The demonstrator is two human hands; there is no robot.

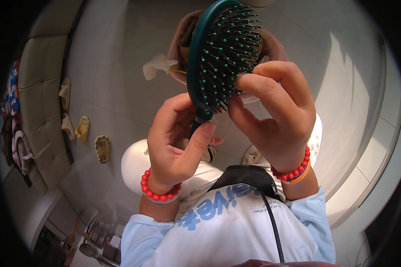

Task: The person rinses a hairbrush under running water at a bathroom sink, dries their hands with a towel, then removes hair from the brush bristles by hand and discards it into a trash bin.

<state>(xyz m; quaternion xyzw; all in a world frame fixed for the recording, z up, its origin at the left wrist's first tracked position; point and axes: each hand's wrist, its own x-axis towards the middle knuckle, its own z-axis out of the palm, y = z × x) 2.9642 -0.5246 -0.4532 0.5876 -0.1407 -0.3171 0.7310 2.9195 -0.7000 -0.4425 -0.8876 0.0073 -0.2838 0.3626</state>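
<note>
A dark green paddle hairbrush point(220, 56) stands upright before me, its black bristles with green ball tips turned to the right. My left hand point(177, 143) grips it by the handle, just below the head. The fingers of my right hand point(274, 106) are bent in against the lower right bristles, thumb and forefinger near each other. Whether hair is pinched between those fingertips is too small to tell. Behind the brush is a pink waste bin point(277, 46) holding brown paper or cardboard, partly hidden by the brush head.
A crumpled white tissue point(157, 66) hangs at the bin's left rim. Pale slippers point(65, 93) and yellow slippers point(83, 128) lie on the tiled floor point(130, 100) by a beige sofa point(43, 83) with clothes on it. Kitchen utensils point(87, 247) are at lower left.
</note>
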